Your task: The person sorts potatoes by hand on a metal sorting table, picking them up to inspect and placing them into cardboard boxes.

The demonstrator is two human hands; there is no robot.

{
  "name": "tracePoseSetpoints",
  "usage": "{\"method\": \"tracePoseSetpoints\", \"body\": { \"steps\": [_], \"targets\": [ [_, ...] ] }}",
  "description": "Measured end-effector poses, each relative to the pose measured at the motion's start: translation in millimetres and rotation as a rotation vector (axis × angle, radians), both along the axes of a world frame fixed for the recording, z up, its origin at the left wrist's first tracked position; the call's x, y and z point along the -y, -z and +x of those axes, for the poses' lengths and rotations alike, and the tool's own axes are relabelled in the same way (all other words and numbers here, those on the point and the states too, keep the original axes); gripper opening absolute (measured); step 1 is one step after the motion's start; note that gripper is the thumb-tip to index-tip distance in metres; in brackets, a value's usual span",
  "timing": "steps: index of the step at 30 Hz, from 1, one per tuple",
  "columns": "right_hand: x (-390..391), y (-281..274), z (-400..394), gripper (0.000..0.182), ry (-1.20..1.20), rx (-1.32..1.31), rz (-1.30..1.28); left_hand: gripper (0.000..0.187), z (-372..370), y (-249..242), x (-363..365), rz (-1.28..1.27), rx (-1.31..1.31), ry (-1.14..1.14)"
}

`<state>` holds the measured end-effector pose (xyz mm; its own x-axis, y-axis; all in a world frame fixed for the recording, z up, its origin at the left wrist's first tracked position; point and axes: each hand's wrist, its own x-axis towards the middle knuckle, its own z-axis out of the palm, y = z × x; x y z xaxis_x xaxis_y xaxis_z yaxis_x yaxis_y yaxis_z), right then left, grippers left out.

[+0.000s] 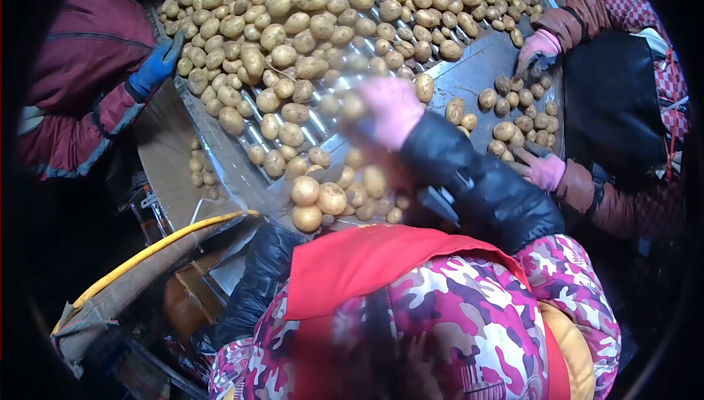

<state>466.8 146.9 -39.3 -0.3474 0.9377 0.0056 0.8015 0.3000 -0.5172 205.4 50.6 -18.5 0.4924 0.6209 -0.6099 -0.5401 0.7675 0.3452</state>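
My right hand (392, 112), in a pink glove with a dark sleeve, is over the near edge of the potato-covered rollers (317, 118). Its fingers are smeared by motion, and a blurred potato (353, 107) shows beside them; whether they grip it is unclear. My left arm ends in a black sleeve (265, 264) beside large potatoes (331, 198) at the near end of the metal surface. I cannot make out my left hand's fingers there. More potatoes (374, 180) are gathered between my arms.
At the right, a co-worker's pink-gloved hands (540, 49) are around a group of small potatoes (517, 133). A blue-gloved hand (155, 64) of another person touches the pile's left edge. A yellow-rimmed bag (158, 247) is at the lower left, near a metal rail (220, 158).
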Motion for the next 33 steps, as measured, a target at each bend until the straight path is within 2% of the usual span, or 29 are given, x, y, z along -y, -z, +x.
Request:
{"method": "tracePoseSetpoints", "body": {
  "steps": [3,5,6,8,10,13,16,17,19,21,23,24,25,26,28,29,31,32,33],
  "targets": [
    [47.9,-31.1,-18.9,0.049,-0.175,-0.389,-0.181,0.062,15.7,-4.8,-6.2,-0.003,-0.003,0.025],
    [86.0,-5.2,-21.5,0.06,-0.146,-0.588,-0.275,0.062,22.3,-6.2,-10.1,0.002,-0.006,0.04],
    [82.4,-1.7,-14.8,0.068,-0.25,-0.614,-0.421,0.062,24.1,-6.7,-11.1,0.005,-0.007,0.044],
    [86.1,16.3,-13.4,0.066,-0.237,-0.729,-0.711,0.062,25.6,-8.9,-10.1,0.008,-0.012,0.05],
    [67.6,3.3,-6.3,0.06,-0.406,-0.588,-0.542,0.061,25.4,-10.7,-10.3,0.011,-0.014,0.052],
    [15.0,-39.9,13.0,0.053,-0.231,-0.515,-0.688,0.061,22.8,-11.4,-10.5,0.028,-0.016,0.04],
    [-60.1,-6.3,5.5,0.051,0.033,-0.226,-0.115,0.06,12.5,-7.0,-5.9,0.052,-0.023,0.014],
    [-77.1,-7.6,-1.0,0.051,0.068,-0.212,0.007,0.06,8.6,-5.0,-4.3,0.061,-0.024,0.0],
    [-105.5,-3.1,-35.6,0.054,-0.112,0.088,0.03,0.06,-0.5,-1.4,4.5,0.088,-0.038,-0.026],
    [-95.7,-3.7,-63.1,0.073,-0.206,0.275,0.029,0.059,-7.9,-1.0,13.0,0.113,-0.057,-0.057],
    [-89.3,0.2,-66.2,0.048,-0.161,0.239,0.055,0.059,-15.8,1.7,24.7,0.119,-0.055,-0.103],
    [-88.2,8.9,-57.7,0.044,-0.129,0.161,0.069,0.06,-25.0,10.8,30.8,0.11,-0.019,-0.124],
    [-86.3,15.6,-50.7,0.045,-0.056,0.059,-0.023,0.06,-34.1,19.5,36.9,0.1,0.018,-0.145],
    [-83.4,13.9,-44.2,0.049,-0.02,0.058,-0.006,0.061,-43.2,28.2,43.0,0.091,0.055,-0.165],
    [-75.0,19.3,-18.9,0.05,0.075,-0.39,-0.497,0.044,-60.5,12.8,64.3,0.126,0.049,-0.269],
    [-67.5,22.6,-4.3,0.052,-0.031,-0.75,-0.643,0.034,-59.0,-7.0,74.1,0.116,0.078,-0.375],
    [-31.5,-9.2,3.1,0.047,0.067,-1.202,-0.932,0.02,-54.5,-36.9,91.8,0.093,0.155,-0.577],
    [-19.6,-9.4,2.0,0.041,0.109,-1.228,-0.953,0.021,-62.9,-36.4,99.4,0.231,0.131,-0.588],
    [-7.9,-9.4,0.9,0.038,0.152,-1.255,-0.972,0.024,-84.4,-27.6,105.0,0.219,0.155,-0.578]
  ]
}}
